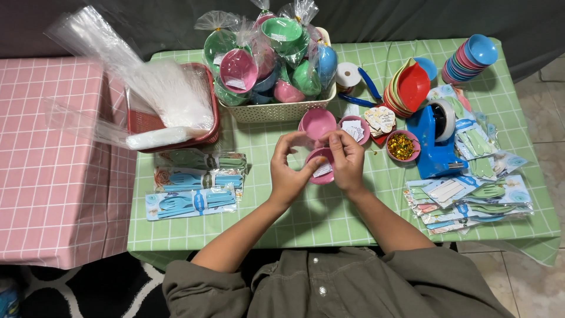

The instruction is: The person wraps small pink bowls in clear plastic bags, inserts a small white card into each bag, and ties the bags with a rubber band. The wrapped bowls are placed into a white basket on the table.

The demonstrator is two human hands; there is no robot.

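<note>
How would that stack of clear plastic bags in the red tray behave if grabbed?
The clear bags look thin and floppy, fanning loosely past the red tray, so they'd likely sag. Glossy film probably slides, so single sheets may slip out. Seemingly very light.

Left hand and right hand meet, fingers curled, forearms angled inward.

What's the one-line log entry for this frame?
left hand: cups pink bowl | right hand: fingers at bowl rim | beside: second pink bowl, blue tape dispenser
</note>
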